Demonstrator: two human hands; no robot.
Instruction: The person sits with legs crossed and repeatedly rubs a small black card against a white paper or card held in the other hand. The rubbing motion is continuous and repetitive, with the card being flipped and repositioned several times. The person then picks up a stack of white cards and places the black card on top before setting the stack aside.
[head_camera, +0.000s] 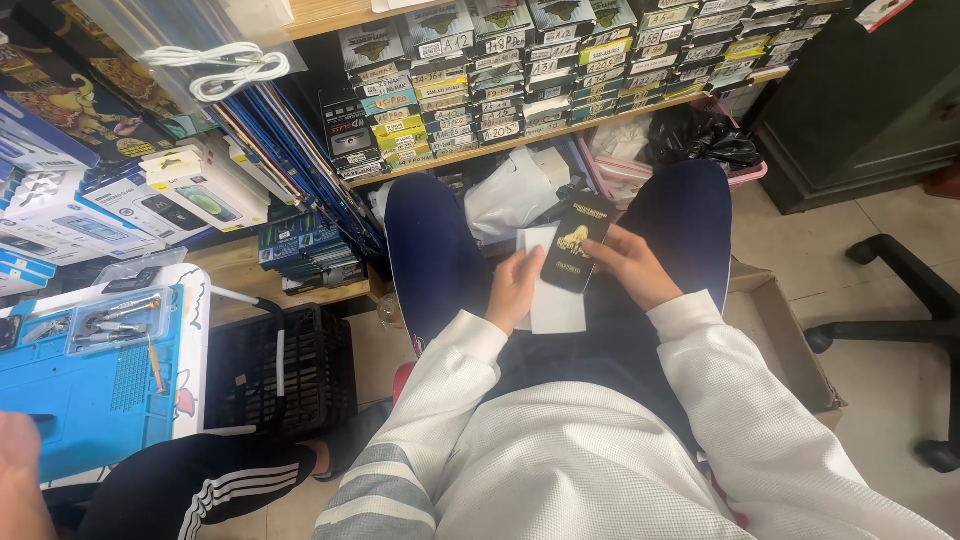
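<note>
I sit with my knees up in dark blue trousers. A flat white sleeve (552, 300) lies over my lap, and my left hand (515, 288) grips its left edge. My right hand (630, 265) holds a slim black package with a gold emblem (578, 240), which stands upright and overlaps the white sleeve's upper right corner. Both sleeves of my top are white.
Low wooden shelves ahead carry stacked small labelled boxes (500, 90) and larger product boxes (180, 195). A black plastic basket (290, 370) stands at the left beside a blue work mat with tools (95, 370). Another person's leg (200, 485) is lower left. An office chair base (900, 320) is at the right.
</note>
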